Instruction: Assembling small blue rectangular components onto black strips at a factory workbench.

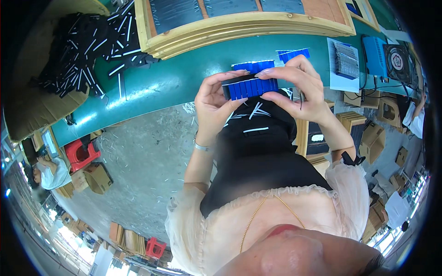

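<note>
Between my two hands, over the front edge of the green table (179,83), is a short black block with a row of blue tabs (251,89) along its near face and a thin white line on its upper edge. My left hand (214,99) grips its left end, thumb below and fingers on top. At the other end, my right hand (299,85) pinches it between thumb and forefinger. A thin metal tool, perhaps tweezers (301,100), shows against the right palm. Just behind the block lies another blue tabbed strip (254,67), partly hidden by my fingers.
Wooden frames (248,30) holding dark sheets are stacked at the back. To the left is a heap of black pieces with white strips (87,55), beside cardboard (50,108). A further blue strip (294,54), a blue device (375,55) and a fan (397,60) sit rightward.
</note>
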A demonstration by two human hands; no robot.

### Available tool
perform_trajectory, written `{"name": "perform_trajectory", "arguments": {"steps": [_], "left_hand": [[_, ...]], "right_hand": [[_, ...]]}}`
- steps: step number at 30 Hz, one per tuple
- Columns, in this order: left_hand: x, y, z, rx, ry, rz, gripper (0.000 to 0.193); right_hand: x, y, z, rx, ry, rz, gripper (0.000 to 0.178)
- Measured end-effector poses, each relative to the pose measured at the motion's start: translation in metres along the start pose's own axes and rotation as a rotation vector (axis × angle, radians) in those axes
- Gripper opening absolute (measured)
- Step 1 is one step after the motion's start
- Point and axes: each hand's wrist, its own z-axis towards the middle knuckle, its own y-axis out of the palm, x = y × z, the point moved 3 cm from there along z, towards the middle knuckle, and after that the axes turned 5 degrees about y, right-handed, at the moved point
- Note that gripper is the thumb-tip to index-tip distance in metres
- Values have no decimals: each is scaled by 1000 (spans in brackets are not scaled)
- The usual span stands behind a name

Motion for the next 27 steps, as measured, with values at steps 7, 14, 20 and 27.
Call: {"name": "perform_trajectory", "arguments": {"steps": [7,14,20,27], "left_hand": [[3,1,0,-5,16,3,51],[3,3,1,-29,49,30,51],[1,8,0,-7,17,-4,51],[0,9,-4,80,-37,-68,54]], "right_hand": [[-4,-4,2,12,-11,-44,47],[-5,-5,4,38,-37,-81,45],[-6,-4,7,57,15,-12,46],[-6,-3,12,59,67,111,49]]}}
